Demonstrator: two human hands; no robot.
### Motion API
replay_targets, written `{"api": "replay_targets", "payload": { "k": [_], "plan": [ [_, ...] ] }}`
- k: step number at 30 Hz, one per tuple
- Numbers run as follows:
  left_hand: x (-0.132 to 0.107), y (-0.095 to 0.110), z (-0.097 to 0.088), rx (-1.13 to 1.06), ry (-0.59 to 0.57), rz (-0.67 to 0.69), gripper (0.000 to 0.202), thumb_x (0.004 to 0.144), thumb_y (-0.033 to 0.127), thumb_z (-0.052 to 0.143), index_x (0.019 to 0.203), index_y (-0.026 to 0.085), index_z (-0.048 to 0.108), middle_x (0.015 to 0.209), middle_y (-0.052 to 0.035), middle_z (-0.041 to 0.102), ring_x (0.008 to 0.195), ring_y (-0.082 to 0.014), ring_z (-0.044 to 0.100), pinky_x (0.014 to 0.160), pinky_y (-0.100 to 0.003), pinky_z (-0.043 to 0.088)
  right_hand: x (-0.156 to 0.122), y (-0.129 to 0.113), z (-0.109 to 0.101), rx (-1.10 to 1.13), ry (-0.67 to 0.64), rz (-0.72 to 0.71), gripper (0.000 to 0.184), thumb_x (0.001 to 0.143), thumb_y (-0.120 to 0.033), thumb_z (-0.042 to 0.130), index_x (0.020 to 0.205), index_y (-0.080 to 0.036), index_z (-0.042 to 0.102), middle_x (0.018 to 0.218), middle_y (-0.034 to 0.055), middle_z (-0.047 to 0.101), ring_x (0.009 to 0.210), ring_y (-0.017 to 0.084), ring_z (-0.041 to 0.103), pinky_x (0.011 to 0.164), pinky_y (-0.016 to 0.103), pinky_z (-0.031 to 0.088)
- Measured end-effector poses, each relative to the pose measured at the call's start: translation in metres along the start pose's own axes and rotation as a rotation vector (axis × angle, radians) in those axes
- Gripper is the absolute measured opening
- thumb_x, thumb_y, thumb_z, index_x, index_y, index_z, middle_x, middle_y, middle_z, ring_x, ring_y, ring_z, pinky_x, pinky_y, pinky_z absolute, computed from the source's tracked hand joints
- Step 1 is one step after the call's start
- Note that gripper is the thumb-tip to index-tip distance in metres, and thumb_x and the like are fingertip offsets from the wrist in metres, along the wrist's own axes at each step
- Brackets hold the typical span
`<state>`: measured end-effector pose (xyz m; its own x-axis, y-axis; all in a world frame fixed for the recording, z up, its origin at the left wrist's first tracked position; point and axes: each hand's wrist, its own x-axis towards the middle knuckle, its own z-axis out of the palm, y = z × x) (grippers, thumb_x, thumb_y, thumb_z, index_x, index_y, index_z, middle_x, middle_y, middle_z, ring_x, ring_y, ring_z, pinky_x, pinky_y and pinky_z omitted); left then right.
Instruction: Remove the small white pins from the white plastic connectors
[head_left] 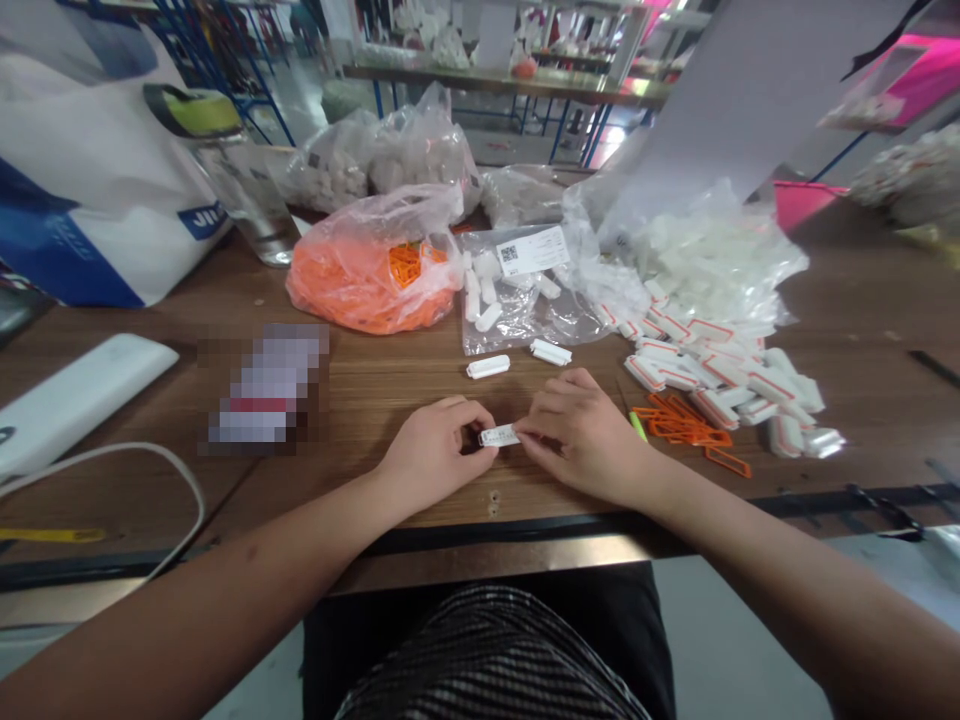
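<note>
Between my two hands, just above the brown table, is a small white plastic piece with tiny dark print on its face. The fingers and thumb of my left hand pinch its left end. My right hand grips the right end, covering that part. Two more white plastic pieces lie just beyond: one white oblong piece and another white piece to its right. Thin orange frames are heaped right of my right hand, beside a bright green-tipped tool, partly hidden.
White pieces with orange edging are piled at the right. Behind stand a bag of orange parts, a clear bag with white pieces, and a bottle. A white device with a cable and a blurred rectangle lie left.
</note>
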<state>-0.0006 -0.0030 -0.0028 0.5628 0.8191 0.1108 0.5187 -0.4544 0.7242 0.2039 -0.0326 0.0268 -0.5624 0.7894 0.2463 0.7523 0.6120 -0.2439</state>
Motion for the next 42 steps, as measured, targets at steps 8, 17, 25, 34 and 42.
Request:
{"api": "replay_targets", "payload": {
  "k": [8, 17, 25, 34, 42],
  "plan": [
    [0.000, 0.001, -0.001, 0.005, 0.003, -0.016, 0.010, 0.075, 0.021, 0.067, 0.085, 0.020, 0.068, 0.072, 0.0036, 0.057, 0.055, -0.0090, 0.046, 0.058, -0.023, 0.038, -0.004, -0.003, 0.003, -0.032, 0.135, -0.048, 0.021, 0.084, -0.018, 0.053, 0.080, -0.016, 0.074, 0.065, 0.0037, 0.065, 0.068, 0.017, 0.054, 0.078, 0.036, 0.035],
    [0.000, -0.001, -0.001, 0.012, 0.000, -0.008, 0.009, 0.074, 0.019, 0.066, 0.083, 0.020, 0.067, 0.069, 0.0044, 0.052, 0.054, -0.0083, 0.044, 0.057, -0.023, 0.036, -0.018, 0.015, -0.014, 0.092, 0.175, 0.116, 0.020, 0.086, -0.022, 0.055, 0.086, -0.018, 0.075, 0.073, 0.0040, 0.071, 0.069, 0.017, 0.060, 0.074, 0.034, 0.040],
    [0.001, 0.000, -0.003, 0.011, 0.005, 0.002, 0.009, 0.074, 0.019, 0.067, 0.083, 0.020, 0.067, 0.065, 0.0051, 0.049, 0.054, -0.0087, 0.045, 0.057, -0.023, 0.036, -0.041, 0.074, -0.029, 0.226, -0.119, 0.567, 0.015, 0.078, -0.028, 0.062, 0.075, -0.022, 0.075, 0.071, -0.0001, 0.072, 0.063, 0.014, 0.064, 0.058, 0.025, 0.045],
    [0.000, -0.001, -0.002, 0.032, 0.008, 0.006, 0.008, 0.074, 0.021, 0.067, 0.082, 0.020, 0.067, 0.067, 0.0048, 0.052, 0.053, -0.0087, 0.045, 0.056, -0.023, 0.036, -0.028, 0.064, -0.021, 0.118, -0.185, 0.528, 0.014, 0.074, -0.020, 0.057, 0.070, -0.018, 0.071, 0.070, 0.0016, 0.071, 0.063, 0.014, 0.064, 0.060, 0.024, 0.045],
    [0.002, 0.000, -0.002, 0.033, 0.008, 0.007, 0.008, 0.074, 0.020, 0.067, 0.082, 0.020, 0.067, 0.067, 0.0047, 0.052, 0.052, -0.0084, 0.044, 0.055, -0.022, 0.036, -0.030, 0.069, -0.026, 0.007, -0.206, 0.698, 0.022, 0.077, -0.034, 0.061, 0.068, -0.019, 0.074, 0.060, 0.0015, 0.070, 0.053, 0.015, 0.061, 0.051, 0.025, 0.037]
  ]
}}
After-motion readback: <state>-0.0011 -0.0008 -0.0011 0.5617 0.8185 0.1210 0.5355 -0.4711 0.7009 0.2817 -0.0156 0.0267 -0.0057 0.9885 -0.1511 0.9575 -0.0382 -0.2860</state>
